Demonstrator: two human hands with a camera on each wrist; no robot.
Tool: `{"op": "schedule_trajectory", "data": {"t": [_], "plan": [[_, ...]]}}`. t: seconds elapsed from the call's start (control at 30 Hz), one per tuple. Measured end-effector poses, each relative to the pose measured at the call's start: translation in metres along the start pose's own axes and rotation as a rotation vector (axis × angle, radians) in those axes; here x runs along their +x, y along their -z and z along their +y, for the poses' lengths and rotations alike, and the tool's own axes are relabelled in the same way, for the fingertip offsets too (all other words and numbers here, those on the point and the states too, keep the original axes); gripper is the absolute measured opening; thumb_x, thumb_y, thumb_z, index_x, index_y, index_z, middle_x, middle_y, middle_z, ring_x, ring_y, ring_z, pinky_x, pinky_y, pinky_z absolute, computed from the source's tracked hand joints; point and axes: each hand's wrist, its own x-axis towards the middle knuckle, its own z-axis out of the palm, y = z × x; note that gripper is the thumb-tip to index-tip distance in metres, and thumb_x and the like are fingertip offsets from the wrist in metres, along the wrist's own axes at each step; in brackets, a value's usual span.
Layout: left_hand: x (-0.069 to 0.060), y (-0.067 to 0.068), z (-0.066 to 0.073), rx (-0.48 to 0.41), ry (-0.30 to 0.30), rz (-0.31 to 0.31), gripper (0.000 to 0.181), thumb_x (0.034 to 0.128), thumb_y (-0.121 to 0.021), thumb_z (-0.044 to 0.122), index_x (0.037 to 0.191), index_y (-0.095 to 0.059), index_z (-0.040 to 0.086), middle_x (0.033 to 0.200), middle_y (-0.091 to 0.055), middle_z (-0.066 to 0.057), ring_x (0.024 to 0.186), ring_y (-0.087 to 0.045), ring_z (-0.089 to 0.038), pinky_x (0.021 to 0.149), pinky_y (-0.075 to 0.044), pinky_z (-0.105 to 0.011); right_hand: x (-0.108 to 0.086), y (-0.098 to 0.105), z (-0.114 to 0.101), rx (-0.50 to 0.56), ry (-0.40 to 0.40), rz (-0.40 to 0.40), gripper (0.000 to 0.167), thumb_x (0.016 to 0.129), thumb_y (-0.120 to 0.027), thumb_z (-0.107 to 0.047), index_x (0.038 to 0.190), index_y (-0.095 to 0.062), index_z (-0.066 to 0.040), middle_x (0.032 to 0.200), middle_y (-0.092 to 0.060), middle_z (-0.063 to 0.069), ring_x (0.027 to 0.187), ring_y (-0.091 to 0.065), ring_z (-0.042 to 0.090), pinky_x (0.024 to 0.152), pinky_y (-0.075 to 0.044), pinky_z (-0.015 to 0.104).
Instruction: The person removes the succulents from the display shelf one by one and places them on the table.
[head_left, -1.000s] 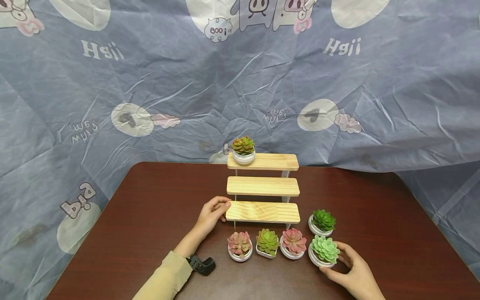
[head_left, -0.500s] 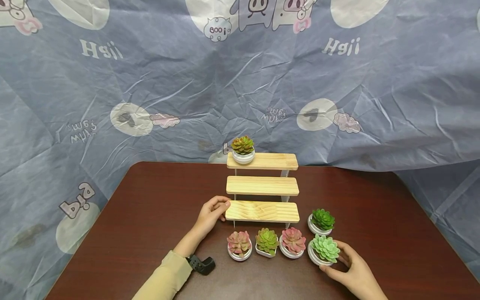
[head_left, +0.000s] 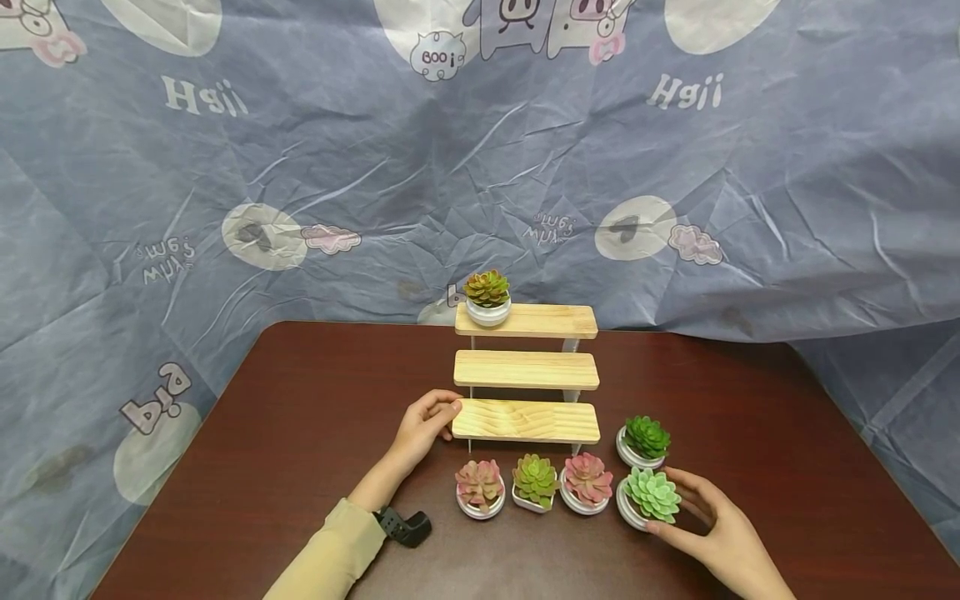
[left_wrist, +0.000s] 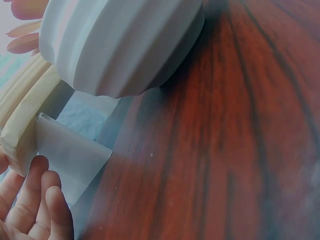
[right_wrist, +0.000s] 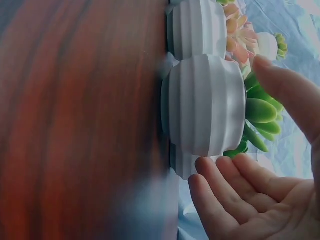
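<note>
My left hand point(head_left: 422, 427) holds the left end of the bottom plank point(head_left: 525, 422) of a three-tier wooden stand. In the left wrist view, its fingers point(left_wrist: 37, 187) lie under that plank, beside a clear support point(left_wrist: 72, 155). On the right, my right hand point(head_left: 716, 529) is spread around a light-green succulent point(head_left: 652, 495) in a white pot on the table. The right wrist view shows the thumb point(right_wrist: 287, 92) apart from the ribbed pot point(right_wrist: 205, 107); the other fingertips are close to its side, and contact there is unclear.
A dark-green succulent point(head_left: 647, 438) stands just behind the light-green one. Left of them, in a row, are two pink succulents point(head_left: 588, 479) with a yellow-green one point(head_left: 535, 478) between. Another potted succulent point(head_left: 487, 293) sits at the top plank's left end. A patterned cloth point(head_left: 420, 167) hangs behind the table.
My right hand's fingers and thumb have spread and shifted slightly right, loosening around the light-green succulent's pot, which stays put. My left hand keeps its hold on the plank.
</note>
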Motion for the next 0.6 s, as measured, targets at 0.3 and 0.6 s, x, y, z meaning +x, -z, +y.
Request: {"op": "schedule_trajectory", "data": {"t": [0.3,0.6], "plan": [[0.000,0.000,0.001,0.006,-0.002,-0.002,0.023,0.0954,-0.056,0.010,0.112,-0.059,-0.005,0.078,-0.063,-0.001,0.066,-0.055,-0.026,0.060,-0.052,-0.035,0.002,0.002,-0.004,0.012,0.148,0.063,0.072,0.072,-0.082,-0.029,0.131,-0.048,-0.007,0.129,-0.051,0.009,0.103,-0.047,-0.013,0.081,-0.046,0.012],[0.000,0.000,0.001,-0.005,-0.001,0.000,0.023,0.0950,-0.056,0.010,0.111,-0.059,-0.006,0.078,-0.064,0.002,0.065,-0.054,-0.024,0.059,-0.051,-0.034,0.009,0.005,-0.014,0.049,0.305,0.105,0.072,0.069,-0.084,-0.017,0.131,-0.049,-0.008,0.122,-0.057,0.013,0.106,-0.053,-0.006,0.082,-0.043,0.008]]}}
